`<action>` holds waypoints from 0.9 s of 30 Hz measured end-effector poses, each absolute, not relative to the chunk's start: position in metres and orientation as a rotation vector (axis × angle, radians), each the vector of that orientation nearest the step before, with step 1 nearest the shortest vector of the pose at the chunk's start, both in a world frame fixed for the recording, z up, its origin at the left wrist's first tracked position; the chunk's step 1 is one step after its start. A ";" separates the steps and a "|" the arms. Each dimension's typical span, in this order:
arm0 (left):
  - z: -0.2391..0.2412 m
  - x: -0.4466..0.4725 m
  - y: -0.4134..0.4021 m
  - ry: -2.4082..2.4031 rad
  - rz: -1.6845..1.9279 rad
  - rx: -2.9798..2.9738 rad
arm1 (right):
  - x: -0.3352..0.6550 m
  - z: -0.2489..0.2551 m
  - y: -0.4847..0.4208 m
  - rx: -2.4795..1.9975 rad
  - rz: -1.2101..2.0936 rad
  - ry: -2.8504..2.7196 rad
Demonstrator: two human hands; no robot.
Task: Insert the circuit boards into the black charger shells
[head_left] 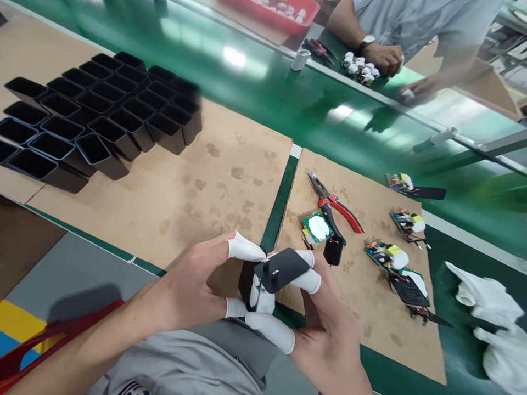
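Observation:
Both my hands wear white finger cots and pinch one black plug housing with two prongs on its flat cap, low in the middle of the view. My left hand grips its left side with thumb and forefinger. My right hand closes on its right side and underside. A white part shows under the cap, between my fingers. Red-handled pliers lie just beyond, on the brown board.
Several open black housings stand in rows at the left. Circuit boards and a black cap lie right of the pliers. White cloth gloves sit at the right. Across the green conveyor belt another person's hands handle small white parts.

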State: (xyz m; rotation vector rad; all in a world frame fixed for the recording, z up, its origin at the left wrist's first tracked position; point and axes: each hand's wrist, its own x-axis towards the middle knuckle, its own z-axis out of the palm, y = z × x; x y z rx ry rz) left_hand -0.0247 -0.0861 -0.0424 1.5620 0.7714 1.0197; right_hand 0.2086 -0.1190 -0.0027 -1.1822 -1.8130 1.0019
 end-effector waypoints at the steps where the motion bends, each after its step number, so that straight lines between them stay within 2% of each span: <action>1: -0.043 -0.025 -0.086 0.774 1.015 1.557 | 0.208 -0.002 -0.119 -1.196 1.007 -1.816; 16: -0.038 -0.025 -0.085 0.832 1.033 1.563 | 0.186 -0.003 -0.123 -1.354 1.039 -1.590; 23: -0.021 -0.029 -0.098 0.805 1.045 1.526 | 0.175 0.002 -0.119 -1.312 1.033 -1.281; 27: -0.009 -0.035 -0.112 0.748 1.110 1.509 | 0.170 0.013 -0.126 -1.275 0.996 -1.331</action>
